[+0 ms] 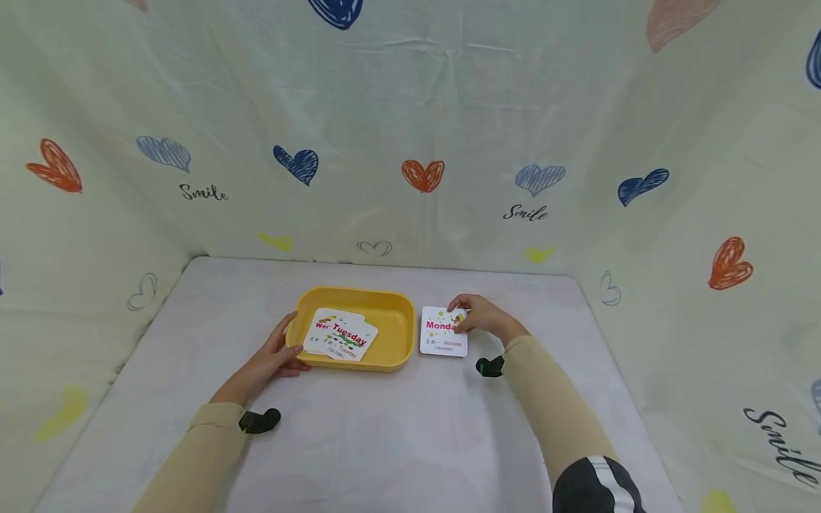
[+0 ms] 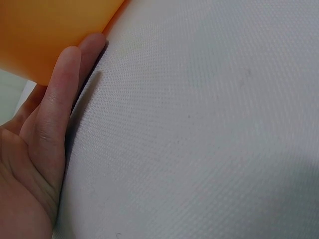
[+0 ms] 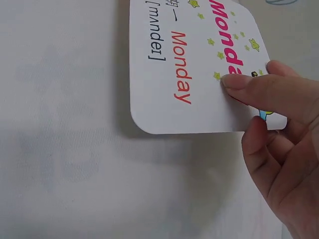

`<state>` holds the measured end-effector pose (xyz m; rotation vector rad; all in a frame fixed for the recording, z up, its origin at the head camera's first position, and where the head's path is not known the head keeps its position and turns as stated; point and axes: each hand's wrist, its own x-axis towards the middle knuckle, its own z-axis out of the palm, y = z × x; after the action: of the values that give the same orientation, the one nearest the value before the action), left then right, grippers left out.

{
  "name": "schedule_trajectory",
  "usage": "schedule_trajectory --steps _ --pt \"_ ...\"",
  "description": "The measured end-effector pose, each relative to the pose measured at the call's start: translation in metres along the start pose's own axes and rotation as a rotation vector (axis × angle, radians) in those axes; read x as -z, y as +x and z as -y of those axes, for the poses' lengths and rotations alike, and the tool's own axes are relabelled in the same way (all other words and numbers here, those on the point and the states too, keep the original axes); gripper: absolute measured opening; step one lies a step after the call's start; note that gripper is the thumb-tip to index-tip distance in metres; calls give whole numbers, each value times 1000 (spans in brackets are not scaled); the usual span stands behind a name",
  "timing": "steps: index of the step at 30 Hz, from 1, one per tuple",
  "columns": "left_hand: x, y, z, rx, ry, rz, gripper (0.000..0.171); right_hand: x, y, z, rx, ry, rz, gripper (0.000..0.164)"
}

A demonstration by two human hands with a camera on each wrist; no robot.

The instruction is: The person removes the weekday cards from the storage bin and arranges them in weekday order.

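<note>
A yellow tray [image 1: 390, 328] lies on the table, and my left hand [image 1: 266, 362] holds its left end. In the left wrist view the thumb [image 2: 62, 84] lies along the tray's wall [image 2: 45, 35]. My right hand [image 1: 486, 319] pinches a white Monday card [image 1: 439, 340] by its right side, just right of the tray. In the right wrist view the thumb [image 3: 259, 89] presses on the card's printed face, with fingers beneath it. Inside the tray a Tuesday card [image 1: 353, 342] overlaps another card [image 1: 318, 326], whose word is partly hidden.
The table [image 1: 385, 442] has a pale cover. Behind it and at both sides hangs a pale curtain [image 1: 462, 128] printed with hearts and the word Smile. A small black device [image 1: 259, 421] sits at the left wrist, and another black device [image 1: 490, 367] at the right.
</note>
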<state>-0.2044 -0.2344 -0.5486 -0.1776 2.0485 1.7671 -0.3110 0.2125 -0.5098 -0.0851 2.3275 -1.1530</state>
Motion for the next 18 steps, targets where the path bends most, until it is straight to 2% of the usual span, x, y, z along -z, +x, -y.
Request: schedule_trajectory --steps 11,18 --pt "0 -1 1 -20 4 3 83 -12 9 -3 61 -110 -143 37" --pt "1 -1 1 -31 15 0 83 -19 14 -4 41 -136 -198 46"
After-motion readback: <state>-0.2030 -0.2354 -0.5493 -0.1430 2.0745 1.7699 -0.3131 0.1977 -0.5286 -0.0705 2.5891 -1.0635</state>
